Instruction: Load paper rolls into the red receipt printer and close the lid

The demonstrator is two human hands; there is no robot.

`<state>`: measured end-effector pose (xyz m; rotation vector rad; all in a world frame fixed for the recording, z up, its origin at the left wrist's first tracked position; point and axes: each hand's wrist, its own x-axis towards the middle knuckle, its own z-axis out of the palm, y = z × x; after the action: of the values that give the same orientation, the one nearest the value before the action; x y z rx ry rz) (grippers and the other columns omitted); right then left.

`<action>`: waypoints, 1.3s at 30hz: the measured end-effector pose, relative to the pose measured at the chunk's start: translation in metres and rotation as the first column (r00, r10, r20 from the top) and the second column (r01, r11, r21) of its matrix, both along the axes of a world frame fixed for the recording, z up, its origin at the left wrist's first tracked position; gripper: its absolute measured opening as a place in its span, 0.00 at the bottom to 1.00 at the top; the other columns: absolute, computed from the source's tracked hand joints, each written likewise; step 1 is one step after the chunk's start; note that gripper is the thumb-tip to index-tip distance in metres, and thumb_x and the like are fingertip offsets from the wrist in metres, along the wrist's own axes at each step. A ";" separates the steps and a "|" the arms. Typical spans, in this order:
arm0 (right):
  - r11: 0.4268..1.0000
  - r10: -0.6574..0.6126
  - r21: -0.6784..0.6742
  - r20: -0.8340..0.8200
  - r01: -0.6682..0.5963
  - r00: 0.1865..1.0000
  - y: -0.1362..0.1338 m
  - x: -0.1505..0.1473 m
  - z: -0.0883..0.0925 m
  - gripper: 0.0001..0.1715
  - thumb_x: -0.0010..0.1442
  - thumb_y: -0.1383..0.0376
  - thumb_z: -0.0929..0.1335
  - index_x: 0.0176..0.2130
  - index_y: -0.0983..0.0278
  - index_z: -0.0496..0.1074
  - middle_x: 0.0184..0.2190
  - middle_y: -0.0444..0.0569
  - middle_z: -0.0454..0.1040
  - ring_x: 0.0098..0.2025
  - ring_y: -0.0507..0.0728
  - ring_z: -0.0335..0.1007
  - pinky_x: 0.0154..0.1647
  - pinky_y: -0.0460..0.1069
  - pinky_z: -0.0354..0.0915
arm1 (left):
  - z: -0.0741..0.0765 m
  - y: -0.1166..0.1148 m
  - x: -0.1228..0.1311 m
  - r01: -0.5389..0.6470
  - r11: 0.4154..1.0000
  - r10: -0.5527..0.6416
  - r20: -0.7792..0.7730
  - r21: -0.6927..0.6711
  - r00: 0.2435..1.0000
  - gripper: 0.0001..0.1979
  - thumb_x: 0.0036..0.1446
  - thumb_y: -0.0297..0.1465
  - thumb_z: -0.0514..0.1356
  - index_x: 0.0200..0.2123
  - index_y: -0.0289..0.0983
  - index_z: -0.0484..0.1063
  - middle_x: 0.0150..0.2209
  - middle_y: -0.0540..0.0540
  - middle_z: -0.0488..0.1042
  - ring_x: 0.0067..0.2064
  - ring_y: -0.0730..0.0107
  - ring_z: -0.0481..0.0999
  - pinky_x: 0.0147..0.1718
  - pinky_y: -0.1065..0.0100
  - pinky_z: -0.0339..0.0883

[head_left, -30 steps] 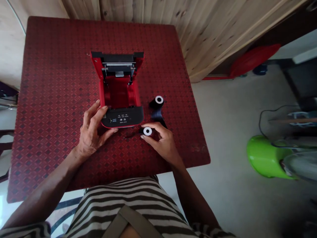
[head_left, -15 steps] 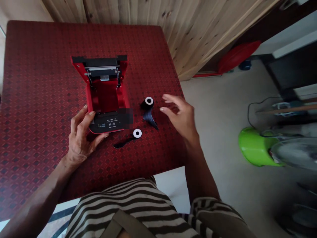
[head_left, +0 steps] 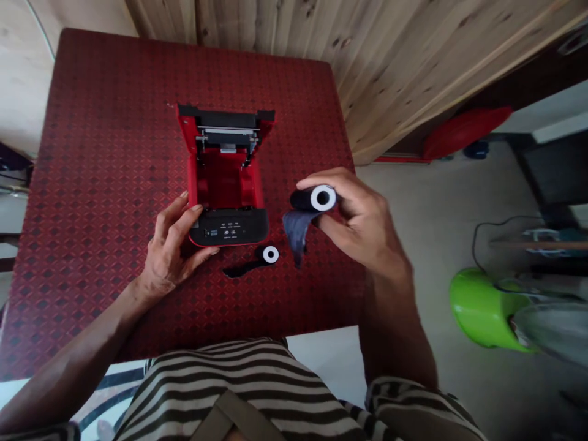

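Observation:
A red and black label printer sits on the table with its lid raised, and its red inner compartment shows no roll. My left hand grips the printer's front left corner, thumb below the front edge and fingers on the side. To the printer's right, my right hand pinches a roll of black ribbon between thumb and fingers. The roll's white-ringed end faces me, and a loose dark tail hangs below it. A second, smaller-looking ribbon roll lies just in front of the printer, its tail stretched out to the left.
The table has a red patterned cover and stands against a wooden plank wall. On the floor to the right are a bright green bucket and a dark cable. A red object lies farther back.
My right hand has reached in, closed on the farther ribbon roll and lifted it off the table, tail hanging. My left hand stays on the printer. The whole view has shifted somewhat.

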<state>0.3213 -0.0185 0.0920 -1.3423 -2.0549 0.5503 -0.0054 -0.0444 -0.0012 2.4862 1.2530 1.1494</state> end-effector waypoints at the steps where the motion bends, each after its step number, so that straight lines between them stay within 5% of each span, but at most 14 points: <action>1: 0.998 0.064 0.014 0.048 -0.064 0.997 0.000 -0.009 0.016 0.25 0.61 0.74 0.67 0.55 0.57 0.76 0.52 0.50 0.81 0.56 0.62 0.77 0.61 0.60 0.70 | 0.000 -0.001 0.000 -0.001 1.000 0.001 0.001 -0.006 1.000 0.47 0.61 0.43 0.72 0.76 0.45 0.53 0.68 0.34 0.67 0.70 0.46 0.69 0.68 0.45 0.71; 4: 0.980 0.190 0.018 0.193 -0.197 0.963 0.011 -0.045 0.042 0.26 0.62 0.76 0.67 0.59 0.63 0.72 0.55 0.54 0.79 0.58 0.63 0.75 0.62 0.60 0.69 | -0.002 -0.002 -0.001 0.000 1.000 0.001 0.011 -0.026 1.000 0.46 0.62 0.43 0.70 0.76 0.45 0.52 0.69 0.34 0.65 0.71 0.46 0.69 0.67 0.46 0.72; 9: 0.962 0.272 -0.118 0.468 -0.245 0.841 0.046 -0.096 0.033 0.18 0.63 0.77 0.67 0.50 0.64 0.74 0.49 0.54 0.80 0.54 0.64 0.74 0.58 0.58 0.68 | -0.002 -0.003 -0.001 -0.004 0.999 0.005 0.012 -0.042 1.000 0.44 0.64 0.45 0.68 0.76 0.46 0.51 0.69 0.34 0.64 0.69 0.46 0.71 0.64 0.46 0.76; 16: 0.982 0.189 -0.123 0.630 -0.144 0.753 0.048 -0.114 0.025 0.16 0.65 0.78 0.66 0.47 0.65 0.78 0.44 0.54 0.82 0.47 0.62 0.77 0.49 0.55 0.68 | -0.002 -0.005 -0.001 0.001 0.998 0.000 0.010 -0.065 1.000 0.44 0.64 0.43 0.69 0.76 0.46 0.51 0.70 0.33 0.63 0.69 0.46 0.71 0.64 0.47 0.76; 25: 0.963 0.269 -0.197 0.707 -0.183 0.654 0.063 -0.130 0.013 0.24 0.69 0.79 0.59 0.49 0.69 0.80 0.44 0.61 0.82 0.47 0.64 0.79 0.47 0.55 0.71 | 0.002 -0.004 0.000 0.024 0.998 -0.023 0.020 -0.052 1.000 0.44 0.64 0.40 0.69 0.76 0.45 0.51 0.71 0.33 0.63 0.70 0.48 0.70 0.65 0.49 0.75; 32: 0.969 0.245 -0.180 0.613 -0.169 0.751 0.062 -0.121 -0.002 0.20 0.67 0.80 0.62 0.49 0.68 0.78 0.46 0.57 0.82 0.50 0.62 0.78 0.50 0.54 0.68 | 0.005 -0.003 -0.001 0.049 0.998 -0.048 0.015 -0.044 0.999 0.43 0.66 0.39 0.68 0.76 0.44 0.51 0.71 0.34 0.64 0.71 0.49 0.69 0.65 0.53 0.75; 39: 0.972 0.218 -0.209 0.607 -0.111 0.764 0.063 -0.124 -0.002 0.21 0.67 0.80 0.61 0.50 0.68 0.79 0.45 0.59 0.83 0.46 0.64 0.80 0.48 0.57 0.70 | 0.006 -0.004 -0.001 0.037 0.997 -0.035 0.036 -0.068 0.999 0.43 0.64 0.39 0.70 0.75 0.43 0.54 0.70 0.34 0.66 0.69 0.51 0.71 0.65 0.54 0.75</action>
<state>0.1975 0.0443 0.0901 -1.6028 -2.7437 0.3710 -0.0060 -0.0479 0.0043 2.4186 1.2130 1.1163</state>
